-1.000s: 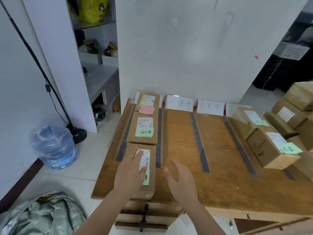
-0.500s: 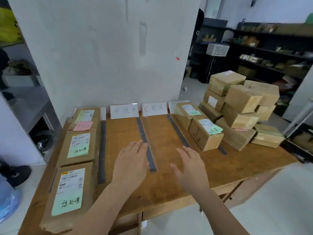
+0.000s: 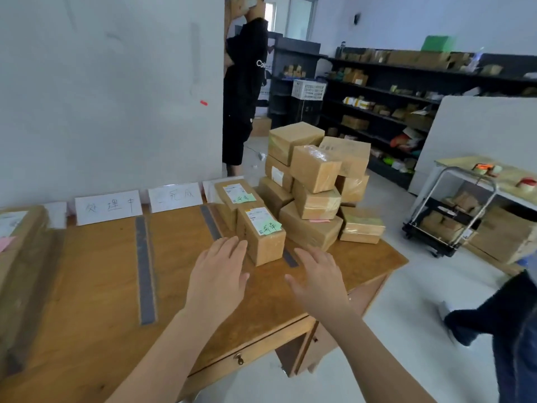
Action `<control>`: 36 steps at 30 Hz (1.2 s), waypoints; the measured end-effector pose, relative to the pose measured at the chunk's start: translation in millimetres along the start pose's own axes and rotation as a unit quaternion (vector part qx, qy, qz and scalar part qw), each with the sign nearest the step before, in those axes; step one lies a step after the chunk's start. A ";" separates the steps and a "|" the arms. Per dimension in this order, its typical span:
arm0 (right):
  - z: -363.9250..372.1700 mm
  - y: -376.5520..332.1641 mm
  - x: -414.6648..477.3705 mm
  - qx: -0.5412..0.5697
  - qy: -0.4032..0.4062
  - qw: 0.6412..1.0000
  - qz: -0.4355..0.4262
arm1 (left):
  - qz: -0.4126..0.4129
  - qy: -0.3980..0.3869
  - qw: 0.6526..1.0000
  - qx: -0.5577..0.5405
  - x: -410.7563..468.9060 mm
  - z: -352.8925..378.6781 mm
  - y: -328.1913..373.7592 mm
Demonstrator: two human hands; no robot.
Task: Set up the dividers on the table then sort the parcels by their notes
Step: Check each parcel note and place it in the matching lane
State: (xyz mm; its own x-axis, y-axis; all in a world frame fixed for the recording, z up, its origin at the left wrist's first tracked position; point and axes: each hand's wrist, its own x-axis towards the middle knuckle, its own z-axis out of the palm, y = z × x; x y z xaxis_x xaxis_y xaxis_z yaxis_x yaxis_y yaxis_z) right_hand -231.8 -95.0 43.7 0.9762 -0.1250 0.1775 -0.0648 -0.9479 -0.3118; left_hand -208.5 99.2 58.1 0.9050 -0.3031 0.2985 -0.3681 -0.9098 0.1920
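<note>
While left hand [image 3: 218, 274], right hand [image 3: 318, 279] hover spread, parcel [image 3: 261, 237] fronts stack [image 3: 315, 170].

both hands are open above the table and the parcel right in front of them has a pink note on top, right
Not quite. The head view shows the left hand and right hand open above the table, but the note on that parcel is green, not pink.

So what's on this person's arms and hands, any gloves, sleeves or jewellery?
Nothing worn that shows. The left hand and right hand are bare, with no gloves, rings or watch. The left forearm and right forearm are bare too, with no sleeve in view.
</note>
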 end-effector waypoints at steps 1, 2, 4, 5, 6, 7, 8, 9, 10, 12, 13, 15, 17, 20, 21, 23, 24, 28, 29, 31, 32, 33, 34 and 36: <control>-4.3 11.2 4.6 0.000 0.000 1.000 0.006 | 0.006 0.001 1.000 0.000 7.3 2.8 10.0; -8.3 21.7 9.4 -0.001 0.002 1.000 0.011 | 0.012 0.002 1.000 0.001 14.5 5.3 19.0; -14.9 39.8 19.1 -0.003 0.003 1.000 0.024 | 0.021 0.002 1.000 0.003 28.7 9.8 35.4; -17.7 47.6 24.5 -0.003 0.005 1.000 0.029 | 0.025 0.002 1.000 0.006 36.5 12.1 42.8; -19.4 53.5 29.5 -0.005 0.007 0.999 0.031 | 0.028 0.003 1.000 0.008 43.2 14.1 48.4; -21.2 60.5 35.7 -0.005 0.013 0.999 0.031 | 0.032 0.005 0.999 0.010 51.9 16.9 54.7; -22.5 66.5 42.0 -0.005 0.018 0.999 0.032 | 0.037 0.006 0.999 0.011 60.6 19.9 60.0; -23.6 71.9 48.7 -0.005 0.023 0.999 0.034 | 0.042 0.007 0.999 0.012 69.5 22.5 64.4; -24.7 78.3 56.6 -0.005 0.027 0.999 0.036 | 0.048 0.006 0.999 0.011 80.2 25.9 69.3; -27.4 90.0 73.8 -0.005 0.033 0.999 0.036 | 0.056 0.007 0.998 0.008 102.9 34.0 77.7; -29.2 95.7 83.4 -0.003 0.037 0.999 0.033 | 0.057 0.009 0.998 0.006 115.2 38.7 81.7; -32.8 106.5 104.4 -0.002 0.042 0.999 0.029 | 0.059 0.014 0.998 0.005 139.7 48.3 89.0; -35.3 117.3 128.1 -0.003 0.045 0.999 0.030 | 0.063 0.019 0.998 0.004 165.1 57.7 95.8; -39.7 130.9 167.4 0.000 0.048 0.998 0.032 | 0.071 0.025 0.997 -0.001 205.6 69.9 103.6; -41.0 134.7 181.2 -0.002 0.048 0.998 0.033 | 0.073 0.028 0.997 -0.001 219.0 73.5 105.3; -43.2 140.6 209.4 0.002 0.050 0.998 0.031 | 0.076 0.034 0.997 -0.002 245.7 79.4 107.1; -43.9 142.2 223.5 0.009 0.052 0.998 0.029 | 0.076 0.035 0.996 -0.001 259.0 82.3 107.0; -44.4 142.1 275.7 0.041 0.070 0.996 0.030 | 0.066 0.031 0.997 -0.001 307.3 93.9 103.3; -44.3 141.1 287.4 0.052 0.071 0.995 0.036 | 0.061 0.030 0.998 -0.002 316.9 96.8 102.1; -43.5 139.5 308.6 0.069 0.069 0.994 0.048 | 0.051 0.025 0.998 -0.004 333.4 102.5 100.1; -42.9 139.2 318.0 0.075 0.069 0.994 0.049 | 0.046 0.022 0.999 -0.005 339.9 105.1 99.2; -42.2 139.2 326.9 0.079 0.066 0.993 0.048 | 0.041 0.020 0.999 -0.006 345.5 108.0 98.0; -42.1 138.8 334.9 0.081 0.058 0.994 0.050 | 0.036 0.017 0.999 -0.005 350.2 110.9 96.8; -40.9 138.2 347.4 0.078 0.031 0.995 0.057 | 0.028 0.015 0.999 -0.006 357.4 117.5 94.0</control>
State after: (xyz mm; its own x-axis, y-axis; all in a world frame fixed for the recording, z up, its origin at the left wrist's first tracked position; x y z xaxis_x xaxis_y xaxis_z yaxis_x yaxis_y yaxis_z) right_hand 89.9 -281.4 100.5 0.9490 -0.2523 0.1890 -0.1373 -0.8704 -0.4728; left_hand 105.4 -128.0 73.0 0.8761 -0.3456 0.3362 -0.4211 -0.8881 0.1844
